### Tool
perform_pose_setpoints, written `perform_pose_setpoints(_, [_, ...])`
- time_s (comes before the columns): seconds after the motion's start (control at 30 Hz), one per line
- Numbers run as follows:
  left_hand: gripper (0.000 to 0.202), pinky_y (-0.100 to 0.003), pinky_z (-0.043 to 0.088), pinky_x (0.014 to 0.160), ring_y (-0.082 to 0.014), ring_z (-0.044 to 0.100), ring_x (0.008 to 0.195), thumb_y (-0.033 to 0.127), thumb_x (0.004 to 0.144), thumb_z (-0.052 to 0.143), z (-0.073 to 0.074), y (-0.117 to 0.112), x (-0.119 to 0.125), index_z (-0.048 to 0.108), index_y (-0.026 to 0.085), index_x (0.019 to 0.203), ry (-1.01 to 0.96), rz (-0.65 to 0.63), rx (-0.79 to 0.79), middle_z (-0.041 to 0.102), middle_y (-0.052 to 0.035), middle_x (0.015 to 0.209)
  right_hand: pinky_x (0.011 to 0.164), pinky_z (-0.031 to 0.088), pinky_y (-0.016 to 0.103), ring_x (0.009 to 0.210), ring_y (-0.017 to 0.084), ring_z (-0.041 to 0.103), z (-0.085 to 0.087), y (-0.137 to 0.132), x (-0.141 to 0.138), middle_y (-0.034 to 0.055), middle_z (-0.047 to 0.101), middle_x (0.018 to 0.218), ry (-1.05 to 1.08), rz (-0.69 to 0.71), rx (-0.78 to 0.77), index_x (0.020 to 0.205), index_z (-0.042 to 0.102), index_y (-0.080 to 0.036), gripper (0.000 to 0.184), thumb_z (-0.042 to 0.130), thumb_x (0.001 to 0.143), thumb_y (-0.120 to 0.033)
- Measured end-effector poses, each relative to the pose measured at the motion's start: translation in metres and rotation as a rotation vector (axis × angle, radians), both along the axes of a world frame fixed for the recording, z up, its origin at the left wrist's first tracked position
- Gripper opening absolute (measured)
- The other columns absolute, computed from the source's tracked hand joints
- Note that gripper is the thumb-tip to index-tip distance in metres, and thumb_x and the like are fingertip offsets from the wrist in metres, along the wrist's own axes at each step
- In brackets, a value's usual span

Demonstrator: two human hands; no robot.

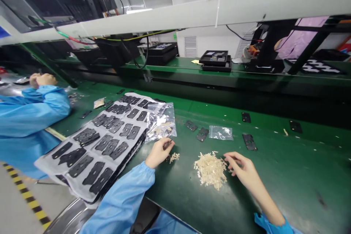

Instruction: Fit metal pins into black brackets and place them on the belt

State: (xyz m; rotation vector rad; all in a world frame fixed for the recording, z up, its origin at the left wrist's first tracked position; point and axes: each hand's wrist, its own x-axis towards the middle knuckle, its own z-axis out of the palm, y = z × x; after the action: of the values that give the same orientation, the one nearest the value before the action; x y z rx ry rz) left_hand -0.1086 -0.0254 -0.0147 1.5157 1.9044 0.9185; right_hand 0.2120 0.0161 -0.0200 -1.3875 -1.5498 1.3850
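My left hand (159, 153) pinches a small black part (167, 145) at its fingertips, just above a little heap of cream strips (174, 157). My right hand (241, 166) hovers with curled fingers at the edge of a larger pile of cream strips (210, 170), and I see nothing clearly held in it. Black perforated plates (90, 146) lie in rows on a white sheet beside my left wrist. A clear plastic bag (161, 121) with cream pieces inside rests on that sheet's far corner.
Loose black plates (249, 142) and a flat clear bag (221, 132) lie on the green workbench (287, 168). A co-worker's blue-sleeved arms (33, 111) are at the left. Black trays (215, 60) sit on a raised green shelf behind a white rail.
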Motion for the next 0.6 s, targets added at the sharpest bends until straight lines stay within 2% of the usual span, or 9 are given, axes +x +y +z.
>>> perform_pose_setpoints(0.17, [0.017, -0.024, 0.041, 0.059, -0.0145, 0.056, 0.064, 0.036, 0.070, 0.066, -0.009, -0.015, 0.000, 0.063, 0.020, 0.074, 0.104, -0.119, -0.039, 0.058, -0.0012, 0.075, 0.043, 0.049, 0.025, 0.061, 0.018, 0.057, -0.004, 0.005, -0.002, 0.0098, 0.065, 0.080, 0.011, -0.053, -0.005, 0.084, 0.065, -0.015, 0.033, 0.060, 0.073, -0.045])
perform_pose_setpoints(0.27, [0.018, -0.025, 0.040, 0.061, -0.0165, 0.056, 0.069, 0.035, 0.070, 0.066, -0.015, -0.011, 0.004, 0.060, 0.019, 0.075, 0.216, -0.171, -0.065, 0.057, -0.0021, 0.078, 0.044, 0.049, 0.026, 0.060, 0.018, 0.057, -0.002, 0.005, -0.010, 0.0096, 0.065, 0.078, -0.002, -0.048, -0.003, 0.083, 0.065, -0.015, 0.033, 0.060, 0.073, -0.046])
perform_pose_setpoints(0.37, [0.013, -0.025, 0.039, 0.061, -0.0169, 0.057, 0.069, 0.031, 0.071, 0.065, -0.018, -0.006, 0.005, 0.057, 0.020, 0.070, 0.228, -0.209, -0.092, 0.058, -0.0021, 0.077, 0.043, 0.050, 0.026, 0.059, 0.018, 0.057, 0.000, 0.003, -0.020, 0.0092, 0.065, 0.076, 0.005, -0.051, 0.007, 0.083, 0.066, -0.015, 0.034, 0.060, 0.073, -0.047])
perform_pose_setpoints(0.47, [0.011, -0.025, 0.039, 0.060, -0.0166, 0.057, 0.068, 0.028, 0.072, 0.063, -0.015, -0.005, 0.005, 0.057, 0.020, 0.070, 0.211, -0.229, -0.091, 0.060, -0.0018, 0.077, 0.043, 0.050, 0.026, 0.059, 0.018, 0.057, 0.001, 0.001, -0.029, 0.0089, 0.065, 0.075, 0.018, -0.057, -0.006, 0.082, 0.066, -0.015, 0.033, 0.061, 0.073, -0.047])
perform_pose_setpoints(0.6, [0.011, -0.024, 0.039, 0.060, -0.0151, 0.057, 0.065, 0.030, 0.077, 0.058, -0.002, -0.010, 0.007, 0.057, 0.020, 0.072, 0.111, -0.243, -0.064, 0.063, -0.0004, 0.073, 0.043, 0.047, 0.024, 0.059, 0.017, 0.056, 0.004, -0.002, -0.044, 0.0065, 0.064, 0.074, 0.026, -0.034, 0.003, 0.079, 0.066, -0.016, 0.031, 0.060, 0.075, -0.046])
